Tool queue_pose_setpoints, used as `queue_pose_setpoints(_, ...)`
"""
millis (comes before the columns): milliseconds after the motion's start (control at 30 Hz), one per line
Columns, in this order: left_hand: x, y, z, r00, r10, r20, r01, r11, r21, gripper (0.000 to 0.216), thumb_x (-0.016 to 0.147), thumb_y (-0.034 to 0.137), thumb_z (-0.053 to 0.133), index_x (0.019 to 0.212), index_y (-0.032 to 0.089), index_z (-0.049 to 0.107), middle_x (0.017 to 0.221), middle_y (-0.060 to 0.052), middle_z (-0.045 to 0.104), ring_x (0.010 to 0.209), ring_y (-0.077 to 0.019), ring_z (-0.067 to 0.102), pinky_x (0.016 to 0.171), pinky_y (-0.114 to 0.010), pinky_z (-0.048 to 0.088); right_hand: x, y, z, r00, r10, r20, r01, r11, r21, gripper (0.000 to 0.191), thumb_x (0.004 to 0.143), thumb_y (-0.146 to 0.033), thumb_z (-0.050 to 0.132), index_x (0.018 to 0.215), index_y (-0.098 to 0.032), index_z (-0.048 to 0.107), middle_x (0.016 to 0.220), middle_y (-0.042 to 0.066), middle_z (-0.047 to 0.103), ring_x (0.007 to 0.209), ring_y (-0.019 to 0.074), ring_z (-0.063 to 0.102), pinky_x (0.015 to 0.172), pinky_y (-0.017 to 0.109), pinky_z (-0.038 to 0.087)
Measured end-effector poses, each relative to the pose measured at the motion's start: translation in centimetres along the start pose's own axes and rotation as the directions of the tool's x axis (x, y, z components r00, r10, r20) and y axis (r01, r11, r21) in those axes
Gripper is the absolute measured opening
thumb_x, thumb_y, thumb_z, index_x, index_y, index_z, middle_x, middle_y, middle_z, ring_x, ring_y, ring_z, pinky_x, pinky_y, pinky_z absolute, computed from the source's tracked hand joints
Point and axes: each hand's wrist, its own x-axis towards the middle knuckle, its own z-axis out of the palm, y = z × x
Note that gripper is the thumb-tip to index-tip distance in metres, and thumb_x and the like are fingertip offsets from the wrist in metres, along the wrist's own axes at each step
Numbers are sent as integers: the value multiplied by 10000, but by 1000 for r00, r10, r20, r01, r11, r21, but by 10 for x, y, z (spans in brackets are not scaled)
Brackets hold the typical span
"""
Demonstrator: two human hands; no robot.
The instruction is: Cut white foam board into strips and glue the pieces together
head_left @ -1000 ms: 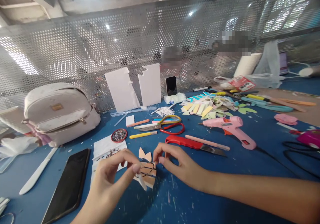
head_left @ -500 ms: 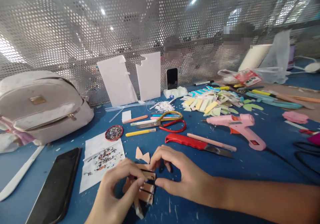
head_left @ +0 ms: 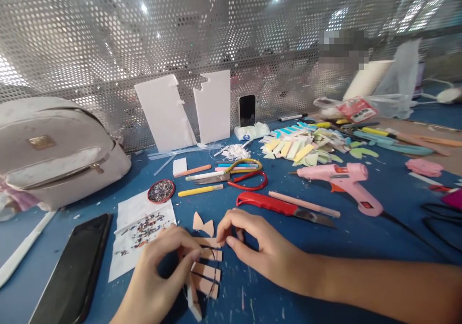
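Note:
My left hand (head_left: 162,268) is closed in a pinch at the left of several peach-coloured foam strips (head_left: 205,269), lying in a row on the blue table. From its fingertips a thin dark strand (head_left: 216,266), perhaps strung with tiny beads, curves down over the strips. My right hand (head_left: 252,239) hovers just right of the top strip, with thumb and forefinger brought together. Anything between those fingertips is too small to make out. A foam piece with a zigzag edge (head_left: 203,225) lies just beyond the strips. My left hand hides part of the strips.
Left are a phone (head_left: 72,271), a paper (head_left: 144,235) with scattered beads, a red-rimmed bead dish (head_left: 160,190) and a backpack (head_left: 61,155). Ahead lie scissors (head_left: 231,174) and a red-handled knife (head_left: 267,203). A pink glue gun (head_left: 339,177) and coloured scraps (head_left: 303,146) are right.
My right thumb has risen toward the forefinger, closing their gap. My left hand has shifted slightly left, uncovering more of the strips and the strand. The view has turned slightly.

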Motion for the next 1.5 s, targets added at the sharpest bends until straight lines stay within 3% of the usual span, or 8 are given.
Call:
queue_pose_setpoints(367,0,-9,3,999,-33,-15,32,998,-53,258,936,355,525,780,222,681,725,-7,628,709,-165,573,671,-275,409,-7,-9,-1,976,-217,11,216,965,-147,204,897,-63,452,973,-202,580,950,15,585,921,150,539,836,280,431)
queue_pose_setpoints(1000,0,-5,2,996,-92,-20,90,991,-97,285,914,389,534,739,200,656,663,-4,574,656,-155,524,577,-244,392,-7,-11,1,957,-288,25,284,920,-271,236,881,-78,443,888,-175,658,868,45,624,833,150,582,771,276,447)
queue_pose_setpoints(1500,-1,-7,2,997,-71,-18,70,996,-57,286,917,385,525,740,198,649,707,-15,632,700,-174,577,656,-277,411,-9,-9,1,954,-296,50,298,911,-284,215,890,-92,463,883,-180,658,853,38,604,854,146,592,729,255,443)
